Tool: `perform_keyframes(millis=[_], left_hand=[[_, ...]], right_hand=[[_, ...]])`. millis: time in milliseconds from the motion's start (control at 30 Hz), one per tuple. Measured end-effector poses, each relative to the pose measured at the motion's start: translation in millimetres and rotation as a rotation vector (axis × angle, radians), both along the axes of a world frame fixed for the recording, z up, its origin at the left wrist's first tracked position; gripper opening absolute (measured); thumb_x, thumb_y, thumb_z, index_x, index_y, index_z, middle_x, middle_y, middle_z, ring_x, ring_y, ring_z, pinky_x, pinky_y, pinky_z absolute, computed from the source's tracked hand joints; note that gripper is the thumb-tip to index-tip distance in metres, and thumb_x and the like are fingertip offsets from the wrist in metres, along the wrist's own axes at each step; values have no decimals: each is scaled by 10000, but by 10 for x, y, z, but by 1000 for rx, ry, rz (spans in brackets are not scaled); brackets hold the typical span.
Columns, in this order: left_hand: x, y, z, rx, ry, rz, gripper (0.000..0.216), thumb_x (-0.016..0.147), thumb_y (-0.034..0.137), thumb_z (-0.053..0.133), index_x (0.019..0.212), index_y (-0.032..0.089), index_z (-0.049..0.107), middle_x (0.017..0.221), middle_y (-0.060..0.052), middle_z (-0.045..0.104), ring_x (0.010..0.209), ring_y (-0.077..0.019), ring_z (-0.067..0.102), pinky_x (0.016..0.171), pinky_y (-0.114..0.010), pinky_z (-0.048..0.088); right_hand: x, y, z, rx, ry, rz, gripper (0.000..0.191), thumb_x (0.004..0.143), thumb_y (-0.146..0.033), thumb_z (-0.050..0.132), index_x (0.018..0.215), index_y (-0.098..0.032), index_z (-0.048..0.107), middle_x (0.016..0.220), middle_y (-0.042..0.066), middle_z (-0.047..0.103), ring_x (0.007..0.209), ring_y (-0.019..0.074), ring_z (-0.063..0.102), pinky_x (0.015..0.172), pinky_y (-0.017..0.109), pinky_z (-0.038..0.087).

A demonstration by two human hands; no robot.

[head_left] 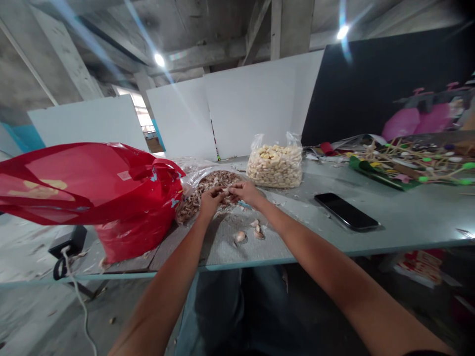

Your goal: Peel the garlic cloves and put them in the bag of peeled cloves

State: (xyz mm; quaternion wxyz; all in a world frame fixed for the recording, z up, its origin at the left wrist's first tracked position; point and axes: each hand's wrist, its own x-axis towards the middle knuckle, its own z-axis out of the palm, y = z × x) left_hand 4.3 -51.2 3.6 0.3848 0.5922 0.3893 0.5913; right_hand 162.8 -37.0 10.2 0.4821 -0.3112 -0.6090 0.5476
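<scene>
My left hand and my right hand meet over the far part of the table, fingertips pinched together. A small pale garlic clove is held between them; its details are partly hidden by the fingers. Just behind my hands, a clear plastic bag holds a heap of brown garlic skins. Nearer to me lie a rounded unpeeled piece of garlic and several loose cloves. Beyond my right hand stands a clear bag of peeled garlic cloves, filled high.
A big red plastic bag stands at the left, beside a black box with a white cable. On the right lie a black phone and a pile of sticks with coloured balls. White panels rise behind the table.
</scene>
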Motion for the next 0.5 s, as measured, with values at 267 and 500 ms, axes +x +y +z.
perform_keyframes(millis=[267, 500], left_hand=[[-5, -5, -32, -69, -55, -120, 424, 582, 452, 803, 824, 127, 681, 663, 15, 602, 509, -72, 509, 502, -219, 438], [-19, 12, -41, -64, -5, -117, 423, 585, 460, 805, 804, 119, 685, 612, 14, 590, 503, -66, 502, 500, -199, 426]], right_hand=[[86, 12, 31, 483, -392, -185, 202, 806, -281, 565, 791, -144, 713, 675, 15, 671, 607, 115, 591, 585, 214, 444], [116, -119, 157, 721, -660, -335, 196, 816, -219, 555, 790, -146, 735, 666, 16, 661, 625, 110, 534, 610, 217, 350]])
